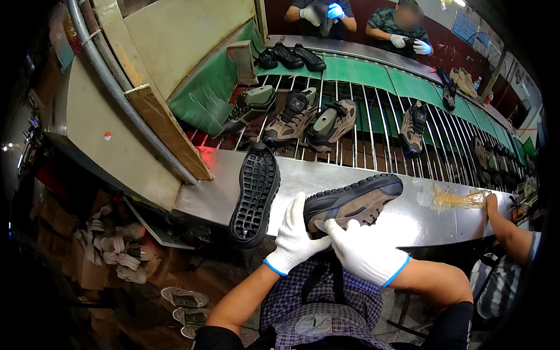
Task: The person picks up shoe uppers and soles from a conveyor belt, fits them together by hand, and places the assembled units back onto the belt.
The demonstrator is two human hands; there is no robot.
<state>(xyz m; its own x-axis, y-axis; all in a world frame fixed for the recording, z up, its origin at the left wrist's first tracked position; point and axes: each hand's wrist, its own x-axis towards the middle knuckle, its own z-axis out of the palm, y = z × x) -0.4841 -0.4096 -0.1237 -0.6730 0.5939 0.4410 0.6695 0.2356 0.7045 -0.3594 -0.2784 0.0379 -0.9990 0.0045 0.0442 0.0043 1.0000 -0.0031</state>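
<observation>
Over the near edge of the steel ledge (434, 224), we hold the brown-and-black shoe (353, 204) on its side, left hand (296, 238) clamped on its heel, right-hand (366, 248) fingers closed at its collar, with a black sole (255, 198) tread-up on the ledge's left part and other shoes (291, 119) beyond the ledge.

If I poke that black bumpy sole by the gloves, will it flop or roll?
The black sole probably bends a little rather than flopping, since it looks thick. It likely won't roll: it lies tread up, long and flat. Pushed further out, it might tip off, because its near end pokes past the edge of the metal bench.
</observation>
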